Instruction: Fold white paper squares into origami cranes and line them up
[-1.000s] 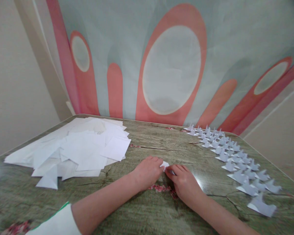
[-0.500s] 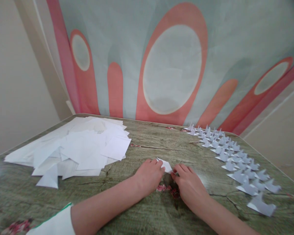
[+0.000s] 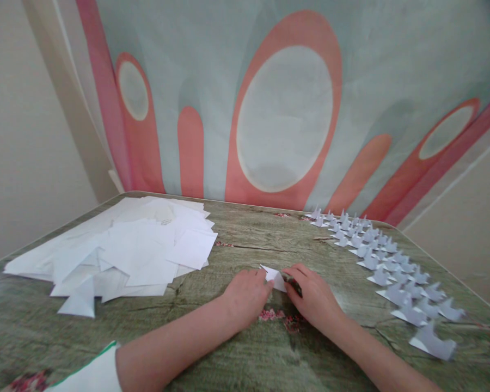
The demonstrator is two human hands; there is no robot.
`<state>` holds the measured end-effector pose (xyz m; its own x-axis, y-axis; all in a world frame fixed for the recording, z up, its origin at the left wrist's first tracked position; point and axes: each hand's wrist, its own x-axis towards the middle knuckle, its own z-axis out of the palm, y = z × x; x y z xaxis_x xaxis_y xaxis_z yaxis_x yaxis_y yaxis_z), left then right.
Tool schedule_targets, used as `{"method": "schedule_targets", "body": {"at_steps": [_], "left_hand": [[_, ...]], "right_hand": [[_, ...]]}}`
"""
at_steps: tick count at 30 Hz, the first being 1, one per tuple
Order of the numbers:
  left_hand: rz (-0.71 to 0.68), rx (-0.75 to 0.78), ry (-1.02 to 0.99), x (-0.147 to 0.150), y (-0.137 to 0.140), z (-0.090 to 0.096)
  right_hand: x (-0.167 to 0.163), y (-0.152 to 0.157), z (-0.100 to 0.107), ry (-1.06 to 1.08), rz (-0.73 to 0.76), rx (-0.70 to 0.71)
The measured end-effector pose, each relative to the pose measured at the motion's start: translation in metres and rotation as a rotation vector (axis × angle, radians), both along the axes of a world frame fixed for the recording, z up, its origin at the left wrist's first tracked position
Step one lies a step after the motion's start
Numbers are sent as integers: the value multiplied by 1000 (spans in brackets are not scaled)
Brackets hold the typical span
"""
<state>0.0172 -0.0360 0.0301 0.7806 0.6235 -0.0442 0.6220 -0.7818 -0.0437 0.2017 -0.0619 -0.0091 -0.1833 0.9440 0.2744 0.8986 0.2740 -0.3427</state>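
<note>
Paper pile (image 3: 147, 247), landmark of this entry: loose white sheets, many, overlapping at odd angles, laid flat on a wood-grain tabletop (image 3: 245, 231) printed with small red flower clusters (image 3: 272, 314). Folded paper (image 3: 275, 278), one, white, small, pointed at its far left corner: located right of the pile and somewhat nearer the person, between the two hands. Left hand (image 3: 247, 296), bare: right of the pile, its grip grasping the folded paper by the left side, thumb laid on the surface. Right hand (image 3: 312, 294), bare: farther right of the pile, curved, fingertips and thumb at the paper's right edge, a gap showing between them; whether this grip pinches the paper or merely rests against it cannot be told. White sleeve (image 3: 92, 373) with green edging, on the left arm: nearer the person than the pile. Triangular folded piece (image 3: 81, 299), white: at the pile's near left corner. Folded figures (image 3: 394, 294), white, numerous, upright points, set in slanting rows: well to the right of the pile. Single figure (image 3: 433, 342), same pattern: at the near end of those rows, nearer the person than the pile. Backdrop (image 3: 212, 54), grey-green with coral rounded shapes: behind the pile.
</note>
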Motion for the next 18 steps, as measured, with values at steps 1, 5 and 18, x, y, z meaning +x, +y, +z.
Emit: {"method": "schedule_targets", "body": {"at_steps": [1,5,18], "left_hand": [[-20,2,-17,1,2,0],[-64,4,-121,0,12,-6],[249,-298,-531,-10,41,-29]], "right_hand": [[0,4,-3,59,-1,-19],[-2,16,-9,189,20,-114],[-9,36,-2,276,-19,-296]]}}
